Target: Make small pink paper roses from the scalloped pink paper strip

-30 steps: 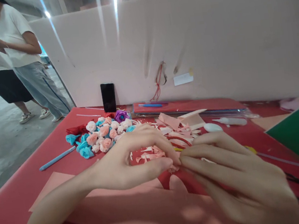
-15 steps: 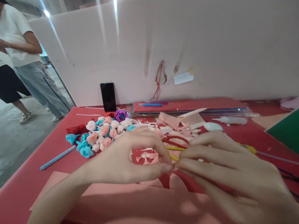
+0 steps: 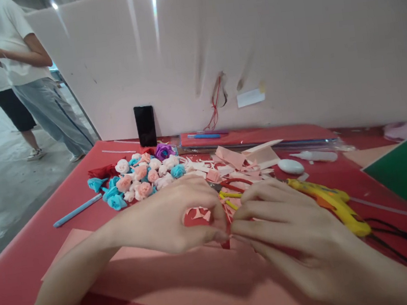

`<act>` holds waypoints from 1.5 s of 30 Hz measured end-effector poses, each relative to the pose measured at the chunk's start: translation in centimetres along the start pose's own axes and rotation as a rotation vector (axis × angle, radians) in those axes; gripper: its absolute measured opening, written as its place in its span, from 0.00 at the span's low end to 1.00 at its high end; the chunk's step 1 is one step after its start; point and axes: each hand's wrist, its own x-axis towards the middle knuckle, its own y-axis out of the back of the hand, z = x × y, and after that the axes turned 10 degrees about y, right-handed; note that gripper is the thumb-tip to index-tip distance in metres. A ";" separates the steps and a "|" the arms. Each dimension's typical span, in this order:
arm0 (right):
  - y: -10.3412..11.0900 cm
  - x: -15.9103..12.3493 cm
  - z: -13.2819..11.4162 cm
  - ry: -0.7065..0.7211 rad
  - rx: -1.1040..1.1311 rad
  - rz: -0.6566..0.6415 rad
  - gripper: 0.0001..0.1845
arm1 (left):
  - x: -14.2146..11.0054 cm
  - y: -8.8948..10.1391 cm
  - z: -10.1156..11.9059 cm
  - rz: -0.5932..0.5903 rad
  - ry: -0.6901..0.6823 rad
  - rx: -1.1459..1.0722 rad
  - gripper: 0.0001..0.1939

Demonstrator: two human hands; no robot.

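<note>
My left hand [image 3: 170, 216] is curled over the table, thumb and forefinger pinched together. Close beside it, my right hand [image 3: 291, 231] has its fingers pressed together, the tips nearly meeting those of the left. Whatever is between the fingertips is too small or hidden to make out. Below both hands lies a sheet of pink paper [image 3: 176, 289]. Pliers [image 3: 231, 193] with red and yellow handles rest just beyond the fingers, among pink paper scraps [image 3: 232, 159]. Past my left hand sits a heap of pink, white and blue paper roses [image 3: 141, 175].
A yellow glue gun [image 3: 331, 206] with black cords lies right of my right hand, near a white oval object [image 3: 290, 166] and a squeeze bottle [image 3: 317, 157]. A phone [image 3: 145, 126] leans on the white board [image 3: 288, 53]. Left is a blue pen [image 3: 77, 211]; two people [image 3: 29, 60] stand beyond.
My hands have moved slightly down, the right one also left, exposing more of the glue gun and pliers. The camera view has tilted a little. One person in the background has shifted.
</note>
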 end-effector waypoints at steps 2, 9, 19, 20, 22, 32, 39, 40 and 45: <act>0.0 0.0 0.1 -0.017 0.025 0.008 0.14 | 0.0 0.0 0.0 -0.014 -0.004 0.009 0.06; 0.5 0.6 0.3 -0.034 0.157 -0.016 0.15 | 0.3 0.0 0.2 -0.077 -0.025 -0.124 0.07; 0.8 0.6 0.4 -0.039 0.200 0.005 0.12 | 0.2 0.0 0.2 -0.153 0.067 -0.312 0.08; 0.7 0.6 0.4 -0.050 0.205 0.007 0.12 | 0.2 -0.1 0.3 -0.138 0.077 -0.290 0.07; 0.5 0.4 0.5 -0.085 0.216 0.001 0.12 | 0.3 -0.2 0.4 -0.112 0.093 -0.242 0.06; 0.3 0.2 0.5 -0.213 0.277 0.071 0.12 | 0.4 -0.4 0.2 -0.081 0.067 -0.287 0.06; 0.2 1.1 0.5 -0.247 0.376 0.286 0.12 | 0.8 -2.0 0.0 0.332 -0.173 -0.290 0.07; -0.1 1.1 0.5 -0.266 0.401 0.307 0.12 | 1.0 -2.2 -0.1 0.370 -0.201 -0.309 0.06; -1.1 1.1 0.1 -0.386 0.502 0.418 0.12 | 1.4 -2.8 -0.5 0.467 -0.255 -0.365 0.02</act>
